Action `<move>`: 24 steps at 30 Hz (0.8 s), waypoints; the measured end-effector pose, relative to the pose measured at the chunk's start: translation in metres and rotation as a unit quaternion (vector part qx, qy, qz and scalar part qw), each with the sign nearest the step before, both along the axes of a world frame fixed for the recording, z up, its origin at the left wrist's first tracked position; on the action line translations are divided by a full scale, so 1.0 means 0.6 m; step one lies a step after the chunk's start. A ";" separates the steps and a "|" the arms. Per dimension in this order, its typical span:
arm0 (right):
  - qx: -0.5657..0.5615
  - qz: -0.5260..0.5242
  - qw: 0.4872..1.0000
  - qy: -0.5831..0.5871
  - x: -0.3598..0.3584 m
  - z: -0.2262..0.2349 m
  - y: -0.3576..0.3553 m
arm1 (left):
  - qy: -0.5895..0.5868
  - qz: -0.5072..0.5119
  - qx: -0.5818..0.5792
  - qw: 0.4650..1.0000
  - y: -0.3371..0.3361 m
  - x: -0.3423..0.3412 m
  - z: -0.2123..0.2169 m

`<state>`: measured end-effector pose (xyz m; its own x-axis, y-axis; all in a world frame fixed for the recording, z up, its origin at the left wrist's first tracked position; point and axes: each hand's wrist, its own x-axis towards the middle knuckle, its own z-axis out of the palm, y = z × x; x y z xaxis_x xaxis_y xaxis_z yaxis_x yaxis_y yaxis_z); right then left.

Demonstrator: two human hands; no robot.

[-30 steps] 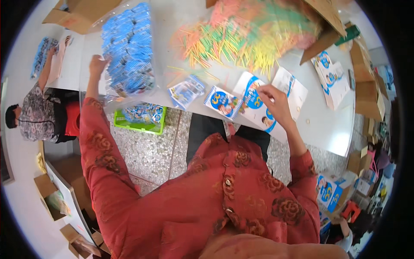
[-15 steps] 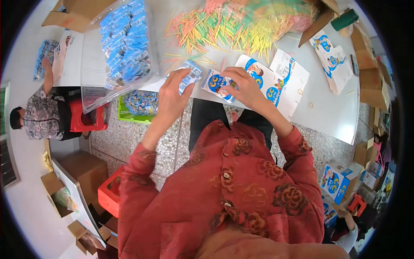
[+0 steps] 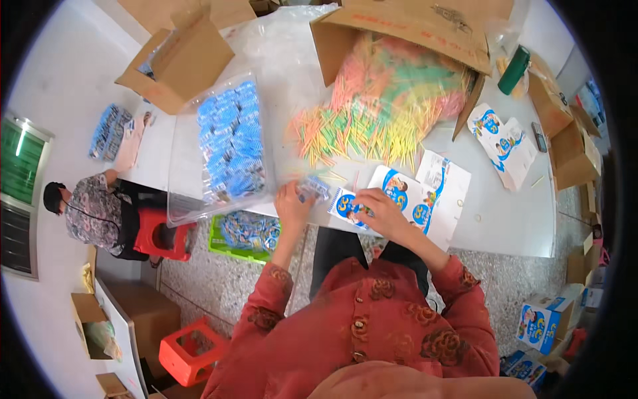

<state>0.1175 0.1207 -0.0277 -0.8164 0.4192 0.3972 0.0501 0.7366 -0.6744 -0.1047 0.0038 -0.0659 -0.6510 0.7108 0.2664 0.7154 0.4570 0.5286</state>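
Note:
My left hand (image 3: 293, 203) is at the table's near edge, its fingers curled around a small blue-and-white packet (image 3: 319, 189). Just to the right lies a flat white-and-blue printed pouch (image 3: 343, 205). My right hand (image 3: 383, 214) pinches its right side, and the fingertips hide part of the print. Beyond both hands spreads a heap of thin pink, green and yellow sticks (image 3: 362, 136). A clear plastic tray (image 3: 174, 193) to the left holds rows of blue-striped packets (image 3: 229, 143).
Flattened printed cartons (image 3: 442, 189) lie right of my hand. A large cardboard box (image 3: 399, 30) holds a bag of sticks at the back. Below the table's edge stands a green crate (image 3: 232, 251) of packets. A co-worker (image 3: 96, 209) sits at the far left by a red stool (image 3: 159, 236).
The view has tilted upward, so the table and both hands appear lower and more of the back shows. My left hand has come slightly closer to the pouch, still with the small packet.

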 end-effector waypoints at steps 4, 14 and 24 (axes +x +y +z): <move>-0.011 0.015 1.000 -0.002 0.001 0.007 -0.001 | 0.049 -0.011 0.018 0.999 0.004 0.000 0.002; -0.024 0.000 1.000 -0.013 -0.001 -0.006 -0.011 | 0.060 -0.039 0.037 0.997 0.001 0.007 0.006; 0.012 0.029 0.999 -0.027 -0.024 0.017 0.016 | 0.023 -0.047 0.127 0.991 0.015 -0.003 0.028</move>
